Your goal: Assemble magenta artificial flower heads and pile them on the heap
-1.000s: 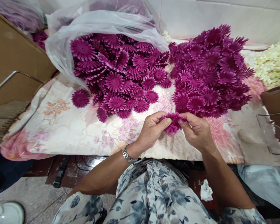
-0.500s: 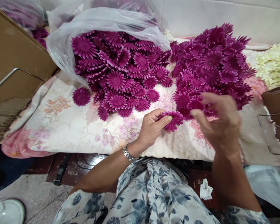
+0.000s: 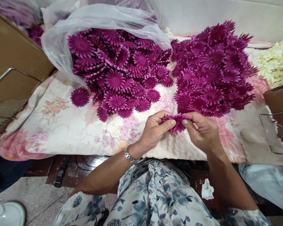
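Note:
Both my hands pinch one small stack of purple fabric flowers (image 3: 177, 121) just above the floral cloth (image 3: 68, 131). My left hand (image 3: 155, 128), with a metal watch at the wrist, grips the stack from the left with thumb and fingers closed. My right hand (image 3: 201, 130) holds its right side, fingers curled on the petals. Beyond my hands lie two heaps of the same purple flowers: one spilling from a clear plastic bag (image 3: 101, 18) at the left (image 3: 122, 72), one loose at the right (image 3: 212, 69).
A single purple flower (image 3: 79, 96) lies apart on the cloth at the left. A cardboard box (image 3: 11, 53) stands at the far left. Cream flowers (image 3: 277, 61) are piled at the far right, above a clear plastic container (image 3: 277, 135). My lap in floral clothing is below.
My right hand swung out to the right heap, away from the stack, and has come back to grip it again. My left hand kept hold throughout.

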`<state>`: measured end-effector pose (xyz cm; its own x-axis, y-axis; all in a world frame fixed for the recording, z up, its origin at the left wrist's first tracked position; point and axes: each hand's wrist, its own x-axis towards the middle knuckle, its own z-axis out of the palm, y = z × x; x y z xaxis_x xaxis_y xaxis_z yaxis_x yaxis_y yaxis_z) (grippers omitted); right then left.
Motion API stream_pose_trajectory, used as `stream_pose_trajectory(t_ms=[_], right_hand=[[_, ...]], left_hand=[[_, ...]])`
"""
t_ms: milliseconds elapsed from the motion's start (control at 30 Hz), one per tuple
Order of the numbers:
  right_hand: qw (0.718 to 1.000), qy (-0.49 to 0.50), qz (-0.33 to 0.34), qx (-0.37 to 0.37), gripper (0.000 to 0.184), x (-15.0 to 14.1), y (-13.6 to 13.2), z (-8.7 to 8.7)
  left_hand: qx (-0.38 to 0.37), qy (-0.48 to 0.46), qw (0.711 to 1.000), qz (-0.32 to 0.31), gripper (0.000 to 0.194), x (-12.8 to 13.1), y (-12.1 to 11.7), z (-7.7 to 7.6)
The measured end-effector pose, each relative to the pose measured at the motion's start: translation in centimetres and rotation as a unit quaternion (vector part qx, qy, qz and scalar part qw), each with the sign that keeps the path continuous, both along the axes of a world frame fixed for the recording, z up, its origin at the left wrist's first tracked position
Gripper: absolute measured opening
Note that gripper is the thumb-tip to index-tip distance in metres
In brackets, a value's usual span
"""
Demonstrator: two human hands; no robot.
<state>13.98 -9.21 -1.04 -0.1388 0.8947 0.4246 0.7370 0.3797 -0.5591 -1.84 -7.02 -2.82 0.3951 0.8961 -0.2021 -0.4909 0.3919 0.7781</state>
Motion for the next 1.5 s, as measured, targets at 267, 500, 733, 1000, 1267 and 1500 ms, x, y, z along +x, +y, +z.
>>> stream_pose_trajectory(t_ms=[267,500,733,1000,1267,1500], right_hand=[[1.000,-0.021,0.007,-0.010,0.033,-0.3,-0.4,-0.2],[0.996,-0.048,-0.063,0.029,0.036,0.1,-0.6,-0.4],[0.998,0.018,-0.058,-0.003,0.017,0.3,-0.9,0.0],[0.995,0.067,-0.066,-0.035,0.010,0.7,-0.9,-0.2],[0.995,0.060,-0.074,-0.010,0.033,0.7,-0.9,0.0],[0.998,0.032,-0.048,0.028,0.043,0.6,-0.5,0.2]], left_hand=[[0.008,-0.007,0.999,0.047,0.017,0.1,0.0,-0.1],[0.006,0.007,0.989,0.146,0.015,-0.2,0.5,-0.5],[0.004,0.019,0.988,0.153,0.016,-0.6,1.0,-0.3],[-0.003,0.027,0.987,0.157,0.013,-0.9,1.0,0.1],[-0.007,0.003,0.995,0.103,0.008,-2.4,1.0,0.5],[0.097,0.024,0.988,-0.119,0.005,-2.0,0.7,1.2]])
